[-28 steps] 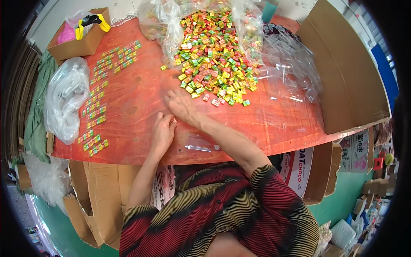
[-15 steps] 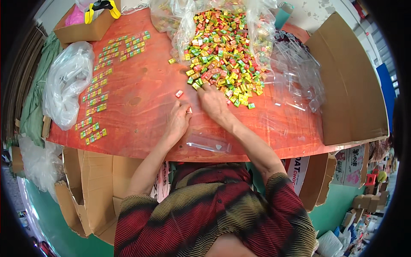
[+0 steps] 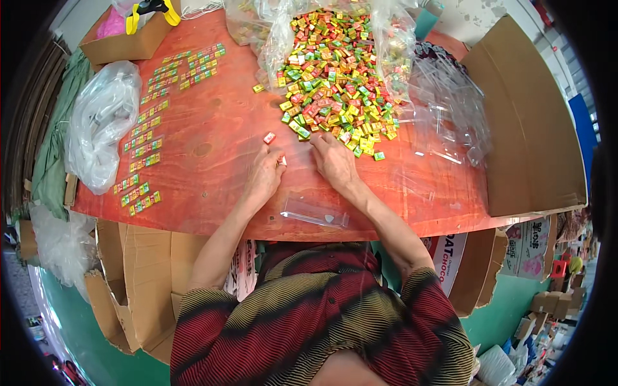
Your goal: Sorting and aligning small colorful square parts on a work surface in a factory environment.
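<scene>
My left hand [image 3: 264, 175] is closed in a pinch on a small red-and-white candy packet [image 3: 282, 160], low over the red table. Just beyond its fingertips lies another red candy packet [image 3: 269, 137]. My right hand [image 3: 336, 162] is at the near edge of a big heap of small candy packets [image 3: 341, 96] in yellow, green, red and orange. Its fingers are curled together, and whatever they hold is hidden. Nearer to me, between my forearms, a clear plastic tray [image 3: 314, 213] rests on the table.
Several rows of packets [image 3: 147, 143] lie on the left of the red table [image 3: 206, 174], beside a bundled clear bag [image 3: 103, 128]. Clear trays [image 3: 447, 109] pile up on the right against a cardboard panel [image 3: 524, 122]. A cardboard box [image 3: 122, 45] stands far left.
My right hand has drawn back slightly from the heap toward me and to the right. My left hand stays nearly in place, still pinching its packet.
</scene>
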Motion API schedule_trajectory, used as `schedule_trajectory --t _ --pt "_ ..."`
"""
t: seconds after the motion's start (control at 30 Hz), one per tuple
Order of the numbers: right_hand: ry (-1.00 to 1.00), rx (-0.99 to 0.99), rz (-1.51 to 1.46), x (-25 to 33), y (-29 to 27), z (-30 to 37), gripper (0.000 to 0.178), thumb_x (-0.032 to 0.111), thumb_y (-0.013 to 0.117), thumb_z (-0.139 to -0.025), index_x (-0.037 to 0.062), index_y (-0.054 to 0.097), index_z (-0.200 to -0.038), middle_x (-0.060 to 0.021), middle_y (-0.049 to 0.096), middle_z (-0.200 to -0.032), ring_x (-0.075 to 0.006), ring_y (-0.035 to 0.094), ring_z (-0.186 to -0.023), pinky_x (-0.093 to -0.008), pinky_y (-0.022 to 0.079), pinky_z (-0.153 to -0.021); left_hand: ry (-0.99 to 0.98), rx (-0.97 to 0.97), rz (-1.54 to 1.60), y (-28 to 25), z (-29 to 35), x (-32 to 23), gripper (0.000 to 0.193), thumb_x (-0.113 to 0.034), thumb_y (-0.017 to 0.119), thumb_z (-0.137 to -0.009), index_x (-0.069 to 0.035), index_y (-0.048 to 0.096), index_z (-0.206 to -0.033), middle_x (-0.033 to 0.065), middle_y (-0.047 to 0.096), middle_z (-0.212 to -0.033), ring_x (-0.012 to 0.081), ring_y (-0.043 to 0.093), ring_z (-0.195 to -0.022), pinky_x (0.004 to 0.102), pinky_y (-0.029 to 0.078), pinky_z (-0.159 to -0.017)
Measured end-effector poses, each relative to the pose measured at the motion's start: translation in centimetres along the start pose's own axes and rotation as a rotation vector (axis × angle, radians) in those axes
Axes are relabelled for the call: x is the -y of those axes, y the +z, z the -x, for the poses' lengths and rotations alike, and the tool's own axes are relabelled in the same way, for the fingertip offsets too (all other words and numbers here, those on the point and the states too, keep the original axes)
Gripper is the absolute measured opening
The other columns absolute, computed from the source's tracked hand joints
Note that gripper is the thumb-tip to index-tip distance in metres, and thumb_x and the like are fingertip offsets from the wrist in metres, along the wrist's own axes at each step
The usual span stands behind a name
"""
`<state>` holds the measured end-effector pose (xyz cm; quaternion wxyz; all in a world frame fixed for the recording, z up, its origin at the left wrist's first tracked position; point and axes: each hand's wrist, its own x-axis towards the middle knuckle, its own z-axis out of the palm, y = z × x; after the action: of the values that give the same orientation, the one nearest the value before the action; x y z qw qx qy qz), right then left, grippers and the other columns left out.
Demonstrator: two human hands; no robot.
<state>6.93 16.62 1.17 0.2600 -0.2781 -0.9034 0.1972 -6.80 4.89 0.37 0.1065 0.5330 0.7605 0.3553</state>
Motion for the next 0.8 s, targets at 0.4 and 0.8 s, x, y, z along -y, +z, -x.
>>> schedule_trajectory --t 0.4,0.8 --pt "-0.086 -0.006 0.221 1.8 2.4 -1.0 0.010 0.005 0.053 -0.071 0.0015 0.053 -0.081 -0.0161 0.055 -0.083 -0.0296 0.061 -0.068 -0.0368 0.050 -0.054 -0.031 0.013 0.086 0.7 -0.1 -0.8 0.024 -0.001 0.063 -0.069 -0.001 0.059 -0.093 0.0156 0.052 -0.088 0.0328 0.055 -0.083 0.0388 0.044 -0.073" --pt "-0.045 0.085 0.171 -2.1 -3.5 1.7 0.023 0.005 0.051 -0.075 0.0076 0.054 -0.098 -0.0141 0.056 -0.081 -0.0306 0.060 -0.069 -0.0402 0.049 -0.055 0.000 0.085 0.036 2.2 -0.2 -4.0 0.039 -0.011 0.070 -0.068 -0.004 0.057 -0.105 0.0160 0.047 -0.092 0.0337 0.053 -0.084 0.0393 0.044 -0.072"
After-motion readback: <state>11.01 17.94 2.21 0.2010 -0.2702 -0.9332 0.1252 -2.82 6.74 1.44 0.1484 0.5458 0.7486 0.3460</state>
